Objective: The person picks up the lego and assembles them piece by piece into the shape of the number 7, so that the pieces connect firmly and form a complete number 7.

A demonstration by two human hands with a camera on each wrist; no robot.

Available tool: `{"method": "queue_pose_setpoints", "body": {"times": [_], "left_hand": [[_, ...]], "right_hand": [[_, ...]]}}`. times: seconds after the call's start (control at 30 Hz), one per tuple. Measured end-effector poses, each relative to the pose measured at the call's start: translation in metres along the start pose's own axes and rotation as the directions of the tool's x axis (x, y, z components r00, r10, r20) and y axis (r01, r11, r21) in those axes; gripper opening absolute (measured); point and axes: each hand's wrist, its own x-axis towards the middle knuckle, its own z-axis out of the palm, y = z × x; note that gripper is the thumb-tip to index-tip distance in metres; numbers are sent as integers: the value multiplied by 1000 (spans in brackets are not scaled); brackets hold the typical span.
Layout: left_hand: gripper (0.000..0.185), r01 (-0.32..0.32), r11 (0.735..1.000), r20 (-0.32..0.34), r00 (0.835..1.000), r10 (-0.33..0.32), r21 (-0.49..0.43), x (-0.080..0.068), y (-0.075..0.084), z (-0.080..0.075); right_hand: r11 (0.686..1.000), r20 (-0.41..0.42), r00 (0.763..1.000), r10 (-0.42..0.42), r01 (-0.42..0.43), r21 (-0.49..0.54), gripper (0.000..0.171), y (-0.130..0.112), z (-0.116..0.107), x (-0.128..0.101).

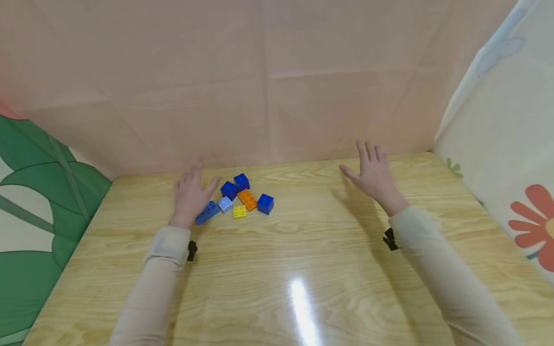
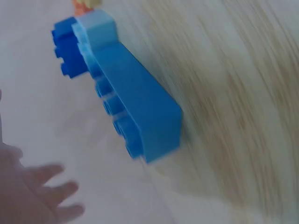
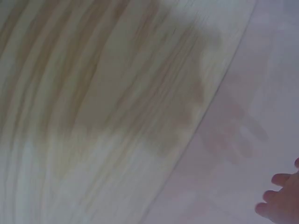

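Observation:
With its fingers extended, the left hand [image 1: 190, 194] hovers at the left of a group of toy building bricks. Closest to it lies a long blue brick [image 1: 207, 213], which fills the middle of the left wrist view. A light blue brick [image 1: 225, 204] sits at that brick's far end. Beside it are a small yellow brick [image 1: 240, 212] and an orange brick [image 1: 247, 200]. Dark blue bricks [image 1: 229, 191] stand behind, and another dark blue brick [image 1: 265, 203] is at the group's right. The right hand [image 1: 372, 175], fingers spread, holds nothing above the table's far right part.
The wooden table [image 1: 277, 254] ends at a pinkish cloth backdrop [image 1: 268, 96]. Printed side panels flank it, with green leaves [image 1: 26, 211] at left and a red flower [image 1: 534, 221] at right. Dark wrist devices [image 1: 390, 239] show at both cuffs.

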Motion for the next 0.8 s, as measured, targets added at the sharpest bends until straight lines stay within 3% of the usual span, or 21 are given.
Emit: {"method": "queue_pose_setpoints", "body": {"times": [0.1, 0.23, 0.37, 0.5, 0.63, 0.7, 0.8], "left_hand": [[75, 1, 982, 44, 999, 8, -188, 0, 4, 1], [64, 54, 933, 141, 990, -3, -357, 0, 7, 4], [56, 99, 912, 204, 979, -17, -398, 0, 9, 9], [60, 141, 907, 254, 967, -40, -397, 0, 9, 15], [64, 179, 904, 290, 955, -65, -387, 2, 9, 21], [64, 191, 906, 302, 950, -75, -377, 3, 11, 23], [63, 201, 914, 312, 946, -88, -352, 4, 14, 25]], "right_hand": [[977, -21, 1000, 17, -12, 213, 87, -9, 6, 2], [895, 14, 998, 59, -60, 442, 85, -26, 17, 2], [817, 142, 986, 82, -149, 557, 80, -48, 31, 1], [757, 272, 961, 45, -210, 619, 72, -73, 48, -3], [737, 405, 914, -6, -270, 620, 67, -100, 60, -10], [745, 450, 893, -13, -292, 600, 64, -111, 66, -13], [759, 473, 881, -21, -294, 581, 61, -124, 74, -15]]}}
